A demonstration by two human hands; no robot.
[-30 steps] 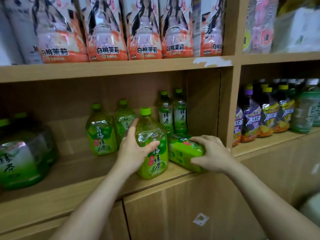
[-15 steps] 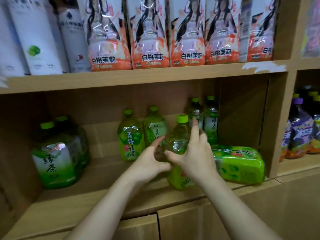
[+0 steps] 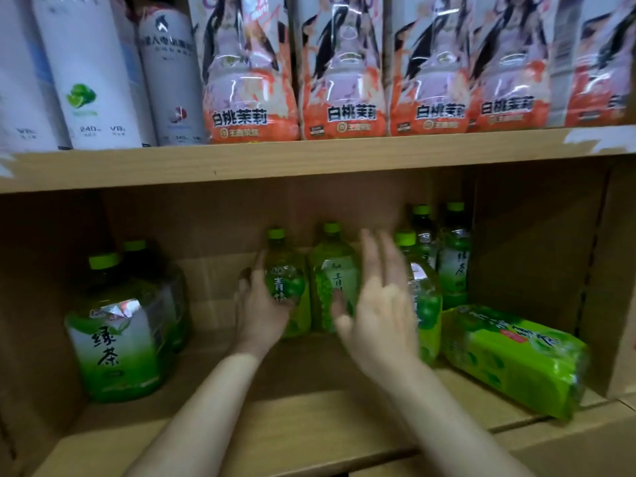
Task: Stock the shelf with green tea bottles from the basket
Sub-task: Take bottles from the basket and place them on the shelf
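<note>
- At frame centre, green tea bottle point(image 3: 287, 287) stands on the shelf point(image 3: 309, 418), left hand point(image 3: 258, 315) curled round it.
- Right hand point(image 3: 378, 315) spread, holding nothing.
- Advise: keep it upright, flush with neighbour bottle point(image 3: 335, 280); stand up the lying bottle point(image 3: 512, 359), lower right.

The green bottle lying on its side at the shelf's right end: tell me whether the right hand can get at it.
Probably yes. The lying bottle rests near the front edge of the shelf with nothing in front of it, and the right hand, open and holding nothing, hovers just to its left.
</note>
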